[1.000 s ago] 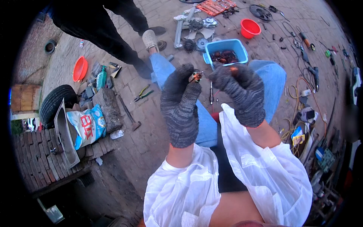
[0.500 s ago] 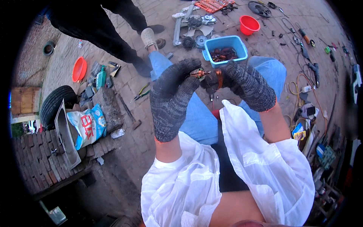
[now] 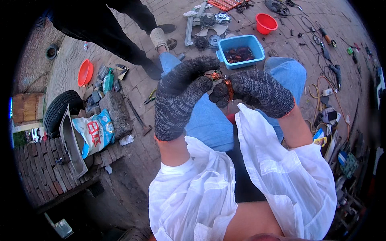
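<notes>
Both my hands wear dark grey knitted gloves with orange cuffs. Between the thumb and fingers of my left hand (image 3: 177, 98) is pinched a small motor armature (image 3: 214, 75), copper windings and a thin shaft showing. My right hand (image 3: 263, 91) is closed on a loop of copper wire (image 3: 229, 89), right beside the armature's end. Whether a strand joins the two is too small to tell. Just beyond the hands stands a light blue plastic basin (image 3: 220, 57) holding dark reddish-brown scraps (image 3: 240, 55).
A red bowl (image 3: 266, 24) and metal motor parts (image 3: 207, 20) lie beyond the basin. A person in black trousers (image 3: 104, 38) stands at far left. Pliers (image 3: 150, 97), a hammer (image 3: 145, 129) and a tyre (image 3: 62, 108) are left; cords and power tools (image 3: 335, 74) lie right.
My hands have come closer together and slightly lower, the right one moving leftward. The copper wire loop is now right beside the armature, where before there was a gap.
</notes>
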Tool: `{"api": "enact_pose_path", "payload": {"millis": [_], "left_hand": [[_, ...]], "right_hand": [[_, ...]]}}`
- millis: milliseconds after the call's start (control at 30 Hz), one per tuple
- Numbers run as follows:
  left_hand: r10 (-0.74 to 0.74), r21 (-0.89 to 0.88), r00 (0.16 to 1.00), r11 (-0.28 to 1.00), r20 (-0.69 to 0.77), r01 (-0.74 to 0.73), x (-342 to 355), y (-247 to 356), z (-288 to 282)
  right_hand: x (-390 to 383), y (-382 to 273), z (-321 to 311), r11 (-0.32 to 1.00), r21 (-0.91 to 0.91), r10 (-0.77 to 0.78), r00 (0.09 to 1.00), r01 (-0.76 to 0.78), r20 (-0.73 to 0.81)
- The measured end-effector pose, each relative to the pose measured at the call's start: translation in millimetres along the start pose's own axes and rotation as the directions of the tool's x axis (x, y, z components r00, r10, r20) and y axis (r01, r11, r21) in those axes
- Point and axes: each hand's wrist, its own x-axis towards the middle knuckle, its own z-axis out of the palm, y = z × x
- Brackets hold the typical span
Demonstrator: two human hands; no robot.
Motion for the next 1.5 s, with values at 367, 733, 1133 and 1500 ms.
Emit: {"api": "enact_pose_path", "payload": {"millis": [367, 733, 1133, 1500], "left_hand": [[0.041, 0.093, 0.998, 0.995, 0.038, -0.045, 4, -5, -6], [0.053, 0.09, 0.998, 0.994, 0.045, -0.057, 6, -9, -1], [-0.097, -0.135, 0.995, 0.987, -0.038, 0.091, 5, -28, 6], [-0.108, -0.245, 0.986, 0.96, 0.128, 0.137, 8, -39, 22]], "right_hand": [[12, -23, 3, 0.59, 0.718, 0.404, 0.905, -0.369, 0.133], [14, -30, 3, 0.597, 0.69, 0.446, 0.884, -0.41, 0.14], [3, -33, -9, 0.628, 0.707, 0.448, 0.894, -0.325, 0.013], [-3, -31, -13, 0.647, 0.629, 0.52, 0.853, -0.431, 0.049]]}}
